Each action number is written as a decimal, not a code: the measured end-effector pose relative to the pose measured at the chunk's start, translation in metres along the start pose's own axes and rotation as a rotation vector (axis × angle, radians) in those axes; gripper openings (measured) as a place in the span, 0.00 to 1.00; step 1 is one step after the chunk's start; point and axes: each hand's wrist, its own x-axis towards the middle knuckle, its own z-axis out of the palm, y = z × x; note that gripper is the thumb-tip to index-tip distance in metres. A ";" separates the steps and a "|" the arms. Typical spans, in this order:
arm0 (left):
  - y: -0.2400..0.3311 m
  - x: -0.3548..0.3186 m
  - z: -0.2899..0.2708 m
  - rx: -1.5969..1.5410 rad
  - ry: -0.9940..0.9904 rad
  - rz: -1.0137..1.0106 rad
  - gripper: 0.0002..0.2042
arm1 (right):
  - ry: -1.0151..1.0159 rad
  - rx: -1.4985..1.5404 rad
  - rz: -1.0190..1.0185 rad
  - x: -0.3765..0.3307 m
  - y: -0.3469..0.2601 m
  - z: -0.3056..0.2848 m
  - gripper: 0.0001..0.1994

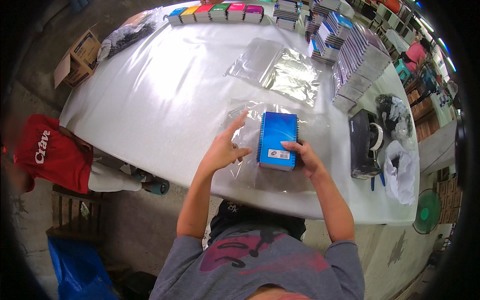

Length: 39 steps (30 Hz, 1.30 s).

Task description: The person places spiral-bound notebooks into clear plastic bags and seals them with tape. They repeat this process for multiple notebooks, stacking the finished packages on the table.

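Note:
A stack of blue spiral notebooks, with a white label low on the top cover, lies on a sheet of clear plastic near the table's front edge. My right hand grips the stack at its lower right side, thumb on the top cover and the other fingers hidden beside or under it. To the left of the stack, my left hand is open over the plastic, index finger stretched forward and thumb pointing toward the notebooks. It holds nothing that I can see.
Beyond the stack lie clear plastic sheets. Tall piles of notebooks stand at the right, and a row of colourful notebooks lines the far edge. A black box with a tape roll sits right. A person in red is at the left.

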 end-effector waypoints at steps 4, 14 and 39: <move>0.007 0.007 0.004 -0.091 -0.137 0.043 0.44 | 0.002 -0.031 0.034 0.002 -0.004 -0.002 0.28; 0.014 0.038 0.061 0.109 -0.288 0.176 0.50 | 0.143 -0.279 -0.244 0.012 0.005 -0.002 0.27; 0.028 0.017 0.032 -0.207 -0.349 0.115 0.53 | 0.142 -0.213 -0.301 0.005 0.008 -0.003 0.37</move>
